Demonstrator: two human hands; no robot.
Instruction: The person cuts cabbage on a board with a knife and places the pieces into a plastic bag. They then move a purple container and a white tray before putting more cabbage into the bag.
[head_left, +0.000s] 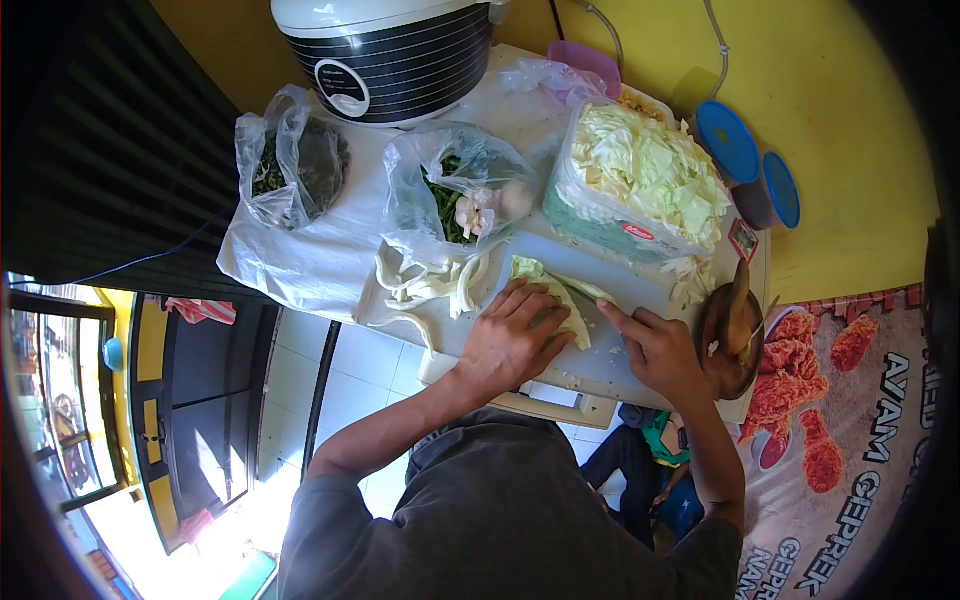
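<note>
My left hand point(515, 335) presses its fingers over a pale green cabbage leaf point(575, 318) on the light cutting board point(612, 368), holding it down. Just right of the leaf is my right hand point(658, 348), its index finger stretched forward and the other fingers curled round something I cannot make out. A narrow pale strip lies between that fingertip and the leaf. Thick whitish cabbage strips point(440, 290) lie in a loose pile to the left. Behind the board stands a clear plastic tub point(620, 238) heaped with cut cabbage point(645, 165).
A rice cooker point(400, 75) stands at the back. Plastic bags hold greens and garlic point(475, 212) and dark leaves point(265, 175). Two blue-lidded containers point(728, 142) are by the wall. A brown bowl point(735, 375) with a pestle sits right. Another person point(625, 465) is below the table edge.
</note>
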